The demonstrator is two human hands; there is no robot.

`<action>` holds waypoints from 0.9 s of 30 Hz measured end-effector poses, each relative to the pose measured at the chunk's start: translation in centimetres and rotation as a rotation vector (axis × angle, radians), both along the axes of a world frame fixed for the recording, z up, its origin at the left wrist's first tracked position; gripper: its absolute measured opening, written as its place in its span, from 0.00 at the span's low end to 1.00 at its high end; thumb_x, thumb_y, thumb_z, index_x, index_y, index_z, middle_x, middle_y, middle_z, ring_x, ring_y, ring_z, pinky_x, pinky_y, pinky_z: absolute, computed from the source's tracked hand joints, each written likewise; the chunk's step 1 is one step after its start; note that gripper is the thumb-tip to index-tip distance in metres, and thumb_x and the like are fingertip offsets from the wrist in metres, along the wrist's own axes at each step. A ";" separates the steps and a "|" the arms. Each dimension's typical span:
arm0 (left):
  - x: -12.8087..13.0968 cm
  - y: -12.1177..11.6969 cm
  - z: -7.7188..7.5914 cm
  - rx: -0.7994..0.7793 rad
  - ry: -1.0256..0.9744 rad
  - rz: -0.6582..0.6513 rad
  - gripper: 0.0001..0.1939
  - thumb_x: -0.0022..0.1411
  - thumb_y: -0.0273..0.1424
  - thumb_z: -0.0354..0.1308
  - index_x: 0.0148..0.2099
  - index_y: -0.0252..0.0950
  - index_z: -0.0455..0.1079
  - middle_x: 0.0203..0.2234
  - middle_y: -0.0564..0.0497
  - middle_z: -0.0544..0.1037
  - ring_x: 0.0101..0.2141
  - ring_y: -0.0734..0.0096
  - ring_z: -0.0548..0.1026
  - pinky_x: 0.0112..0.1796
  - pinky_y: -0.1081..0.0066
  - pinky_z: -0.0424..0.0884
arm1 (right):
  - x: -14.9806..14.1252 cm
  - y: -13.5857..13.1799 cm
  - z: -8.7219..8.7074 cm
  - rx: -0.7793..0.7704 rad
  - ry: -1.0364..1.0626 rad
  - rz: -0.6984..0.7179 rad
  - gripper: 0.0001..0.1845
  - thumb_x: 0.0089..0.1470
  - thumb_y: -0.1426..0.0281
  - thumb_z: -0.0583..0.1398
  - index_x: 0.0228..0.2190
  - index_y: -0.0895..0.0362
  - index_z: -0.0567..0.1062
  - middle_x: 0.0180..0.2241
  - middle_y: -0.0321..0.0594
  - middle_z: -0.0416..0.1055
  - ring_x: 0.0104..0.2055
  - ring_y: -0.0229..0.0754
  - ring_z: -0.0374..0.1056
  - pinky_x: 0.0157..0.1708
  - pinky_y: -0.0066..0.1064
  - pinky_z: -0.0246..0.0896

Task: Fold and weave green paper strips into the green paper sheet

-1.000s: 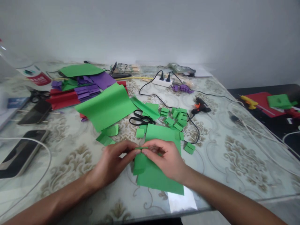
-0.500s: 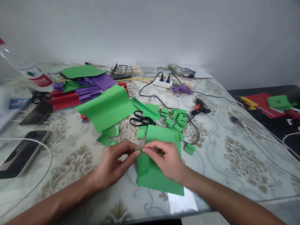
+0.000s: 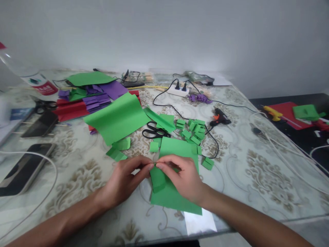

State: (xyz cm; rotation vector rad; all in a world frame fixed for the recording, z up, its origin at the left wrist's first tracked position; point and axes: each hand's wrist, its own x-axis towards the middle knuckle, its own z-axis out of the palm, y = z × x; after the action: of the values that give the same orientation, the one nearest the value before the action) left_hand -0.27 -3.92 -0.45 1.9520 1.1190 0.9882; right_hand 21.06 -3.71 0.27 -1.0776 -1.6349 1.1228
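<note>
Between the fingertips of my left hand (image 3: 132,176) and my right hand (image 3: 181,173) is a strip of green paper (image 3: 158,178). Both hands pinch its upper edge, thumb against fingers, and the tips nearly meet. The strip hangs down over a larger green sheet (image 3: 183,199) lying on the table. Just beyond the hands lie small folded green pieces (image 3: 196,128), heaped to the right, and a single green square (image 3: 154,147). Black-handled scissors (image 3: 154,132) rest behind them, blades partly under green paper.
A large curled green sheet (image 3: 118,118) lies left of the scissors, near purple and red paper. Two phones, one nearer (image 3: 27,168), sit at left beside a bottle (image 3: 42,84). A black glue gun (image 3: 219,117) and a corded power strip (image 3: 178,90) stand at right and back.
The green strip in my fingers has tilted, and more of its face now hangs below the fingertips. Both hands stay in almost the same place.
</note>
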 end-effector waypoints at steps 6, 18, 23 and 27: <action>0.2 0.2 0.0 -0.016 -0.029 0.021 0.06 0.72 0.29 0.61 0.40 0.37 0.78 0.27 0.55 0.82 0.27 0.75 0.79 0.30 0.79 0.74 | -0.1 0.1 -0.5 -0.148 0.089 0.040 0.07 0.62 0.64 0.67 0.37 0.55 0.82 0.32 0.39 0.84 0.34 0.42 0.80 0.36 0.30 0.75; 0.2 0.2 0.5 -0.134 -0.049 0.029 0.10 0.72 0.34 0.61 0.37 0.36 0.78 0.26 0.53 0.80 0.27 0.72 0.77 0.29 0.76 0.73 | -0.2 0.2 -0.7 -0.177 0.060 0.037 0.07 0.60 0.64 0.67 0.34 0.55 0.81 0.29 0.37 0.81 0.31 0.40 0.75 0.34 0.31 0.71; 0.2 0.2 0.0 -0.146 -0.093 0.072 0.10 0.71 0.35 0.62 0.38 0.36 0.78 0.26 0.53 0.80 0.27 0.72 0.77 0.29 0.76 0.73 | -0.2 0.1 -0.5 -0.227 0.071 0.098 0.11 0.62 0.61 0.66 0.32 0.55 0.76 0.27 0.33 0.72 0.29 0.37 0.68 0.32 0.29 0.64; 0.1 0.3 0.0 -0.200 -0.195 0.120 0.13 0.72 0.40 0.62 0.38 0.36 0.77 0.27 0.52 0.79 0.27 0.71 0.78 0.29 0.75 0.76 | -0.1 0.4 -0.4 -0.353 -0.021 0.251 0.29 0.62 0.53 0.65 0.20 0.54 0.60 0.20 0.27 0.50 0.23 0.33 0.49 0.22 0.28 0.45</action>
State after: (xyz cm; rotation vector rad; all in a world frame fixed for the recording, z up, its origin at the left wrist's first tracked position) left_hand -0.22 -3.61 -0.46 1.6099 1.1846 1.0612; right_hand 20.97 -3.36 -0.12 -1.1248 -1.6594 1.6158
